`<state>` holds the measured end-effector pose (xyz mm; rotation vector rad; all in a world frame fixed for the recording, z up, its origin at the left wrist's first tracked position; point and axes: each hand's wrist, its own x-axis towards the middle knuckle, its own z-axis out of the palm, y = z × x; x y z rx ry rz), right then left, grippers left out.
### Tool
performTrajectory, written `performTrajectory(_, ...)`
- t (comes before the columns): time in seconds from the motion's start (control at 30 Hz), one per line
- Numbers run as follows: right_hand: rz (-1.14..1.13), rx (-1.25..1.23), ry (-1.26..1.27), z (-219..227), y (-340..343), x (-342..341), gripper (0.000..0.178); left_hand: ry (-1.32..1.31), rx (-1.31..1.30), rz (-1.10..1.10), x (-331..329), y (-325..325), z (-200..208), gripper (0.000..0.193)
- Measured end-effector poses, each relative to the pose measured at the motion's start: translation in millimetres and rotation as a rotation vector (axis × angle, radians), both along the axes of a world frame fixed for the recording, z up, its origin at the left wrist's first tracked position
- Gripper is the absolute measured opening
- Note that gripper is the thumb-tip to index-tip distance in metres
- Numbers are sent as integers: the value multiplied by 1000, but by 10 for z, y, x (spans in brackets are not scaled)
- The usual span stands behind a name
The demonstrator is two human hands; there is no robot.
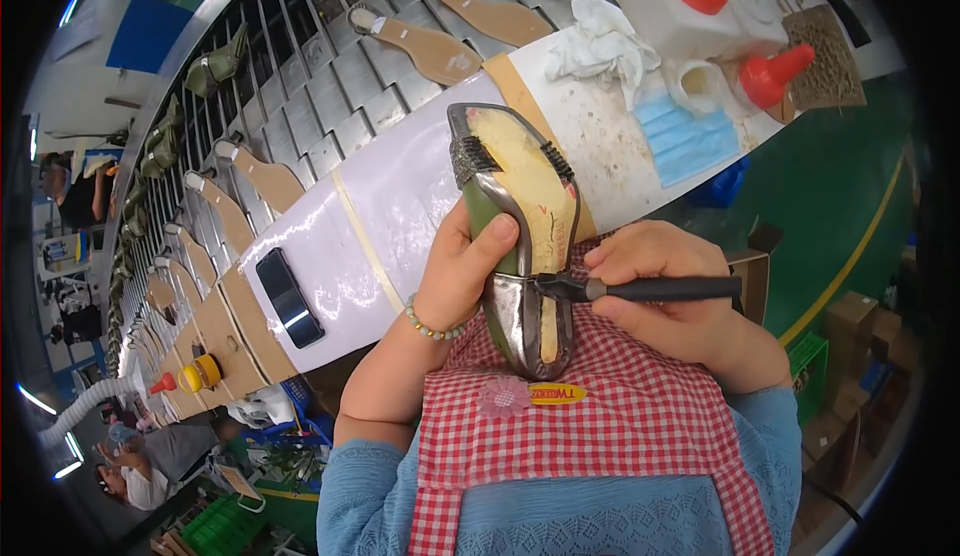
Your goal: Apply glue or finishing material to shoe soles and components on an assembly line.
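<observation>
The left hand [462,274] grips the upturned shoe [535,191] in front of the checked apron [590,436], so steadying it should let the right hand [668,328], closed around a black-handled brush-like tool [660,289], work the rim evenly.

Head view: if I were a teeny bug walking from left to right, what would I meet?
White hose → yellow container → phone → shoe → your right hand → rough brown block.
</observation>
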<state>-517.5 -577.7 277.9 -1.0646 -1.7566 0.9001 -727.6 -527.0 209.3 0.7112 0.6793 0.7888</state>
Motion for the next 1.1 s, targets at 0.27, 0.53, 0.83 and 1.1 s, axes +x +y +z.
performTrajectory(0.27, 142, -31, -13, 45, -38, 6, 20, 26, -2, -16, -39, -14, -24, 54)
performTrajectory(0.53, 113, -298, 135, -13, -59, 17, 20, 15, 13, -26, -26, -46, -4, 54)
performTrajectory(0.83, 185, -70, 35, 39, -68, -37, 19, 20, -5, -31, -62, -52, -46, 54)
performTrajectory(1.1, -15, -399, 594, 19, -72, 39, 22, -24, 162, 262, -155, 40, -101, 60)
